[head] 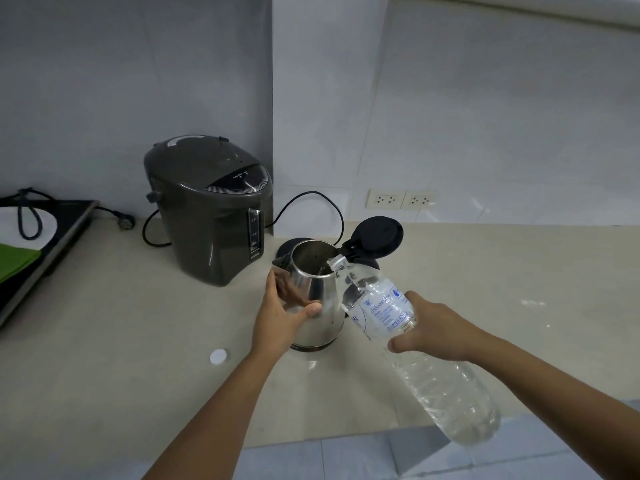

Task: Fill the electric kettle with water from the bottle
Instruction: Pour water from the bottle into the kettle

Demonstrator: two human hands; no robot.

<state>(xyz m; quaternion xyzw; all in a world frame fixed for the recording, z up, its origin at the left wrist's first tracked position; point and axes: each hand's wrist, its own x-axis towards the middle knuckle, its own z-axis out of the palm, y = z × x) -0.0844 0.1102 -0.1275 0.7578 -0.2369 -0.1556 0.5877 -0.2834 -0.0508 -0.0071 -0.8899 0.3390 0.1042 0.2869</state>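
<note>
A steel kettle [313,299] is steadied on the counter [121,323] by the left hand [282,320], which is curled around its body, thumb across the front and fingers on the far side, evidently so that it is not pushed over during pouring. Its black lid [377,237] is swung fully open to leave the mouth clear. A clear bottle [415,341] is gripped round its labelled middle by the right hand [433,330] and tilted neck-down, its opening held at the kettle's rim, so water can run in; whether a stream is flowing cannot be told. Much water is seen in the bottle, so the fill is judged to be early. The white cap [218,356] is laid aside on the counter near the kettle. Counted: one kettle, one bottle, one cap, one grey water boiler [211,213] behind, two wall sockets [401,199], and one cooktop [41,244] at the left edge
</note>
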